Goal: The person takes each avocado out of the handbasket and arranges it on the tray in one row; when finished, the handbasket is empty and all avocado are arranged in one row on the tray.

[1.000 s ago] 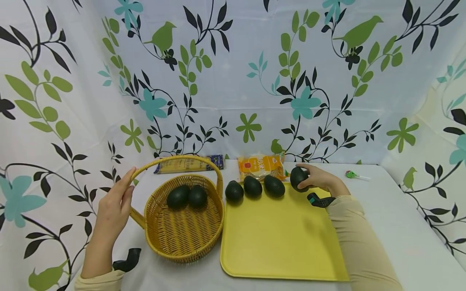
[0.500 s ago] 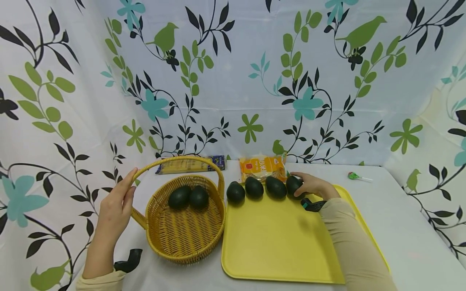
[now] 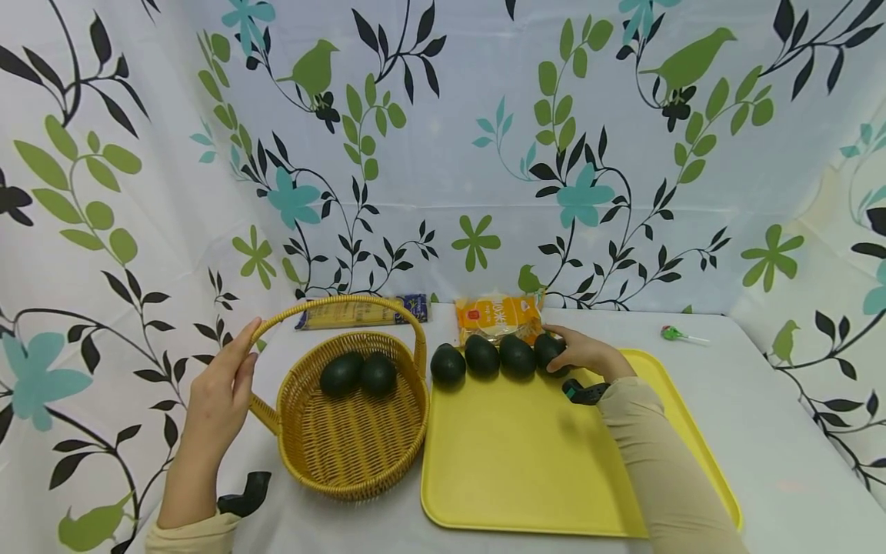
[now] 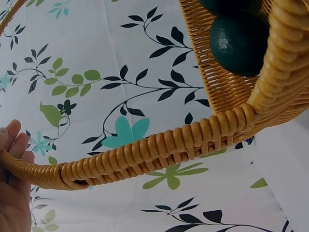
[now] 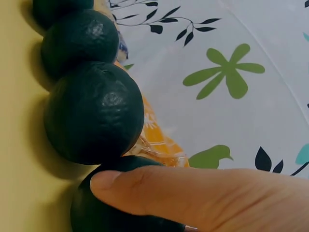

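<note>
My left hand (image 3: 220, 388) holds the arched handle (image 4: 145, 150) of a yellow wicker basket (image 3: 339, 454), with fingers and thumb on either side of it. Two dark green avocados (image 3: 339, 375) lie at the basket's back. To its right is a yellow tray (image 3: 512, 462). Along the tray's back edge several dark avocados (image 3: 481, 355) stand in a row. The rightmost avocado (image 3: 547, 350) is gripped by my right hand (image 3: 584, 354) and touches its neighbour. In the right wrist view my thumb (image 5: 140, 188) lies across that avocado (image 5: 120, 217); the other fingers are hidden.
Behind the row lies an orange food packet (image 3: 500, 315). A long pack of noodles (image 3: 353, 312) lies behind the basket. A lollipop (image 3: 681, 335) rests on the white table at the right. A patterned curtain (image 3: 443, 154) hangs at the back.
My right hand has lowered its avocado onto the tray's back edge and slid it left against the row. The neighbouring avocado has shifted slightly left. My left hand keeps its hold on the handle.
</note>
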`<state>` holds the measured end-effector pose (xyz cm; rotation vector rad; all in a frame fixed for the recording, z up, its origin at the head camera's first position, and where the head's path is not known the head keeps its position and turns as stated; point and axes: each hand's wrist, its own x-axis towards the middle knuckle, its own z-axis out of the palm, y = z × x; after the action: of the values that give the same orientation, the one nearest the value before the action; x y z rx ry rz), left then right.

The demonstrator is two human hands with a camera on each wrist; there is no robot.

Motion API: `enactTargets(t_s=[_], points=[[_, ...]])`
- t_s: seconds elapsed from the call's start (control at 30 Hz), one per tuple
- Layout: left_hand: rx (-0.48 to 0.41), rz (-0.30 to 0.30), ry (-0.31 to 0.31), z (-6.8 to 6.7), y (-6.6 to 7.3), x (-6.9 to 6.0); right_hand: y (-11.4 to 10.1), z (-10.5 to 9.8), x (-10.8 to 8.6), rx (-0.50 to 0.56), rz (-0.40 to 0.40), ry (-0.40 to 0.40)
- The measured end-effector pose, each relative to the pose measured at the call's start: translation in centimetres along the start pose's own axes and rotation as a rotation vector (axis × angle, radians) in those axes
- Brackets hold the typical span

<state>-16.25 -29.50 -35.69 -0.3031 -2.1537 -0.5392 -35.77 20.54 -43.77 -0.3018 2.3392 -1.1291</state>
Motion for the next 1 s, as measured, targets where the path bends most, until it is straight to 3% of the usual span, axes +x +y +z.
enactTargets(t_s=[0.6, 1.0], points=[[-0.007, -0.003, -0.005, 0.0, -0.1, 0.0, 0.1, 0.1, 0.0, 0.021, 0.005, 0.036], [-0.008, -0.016, -0.012, 0.0, 0.0, 0.0, -0.6, -0.8, -1.2, -0.031, -0.004, 0.067]])
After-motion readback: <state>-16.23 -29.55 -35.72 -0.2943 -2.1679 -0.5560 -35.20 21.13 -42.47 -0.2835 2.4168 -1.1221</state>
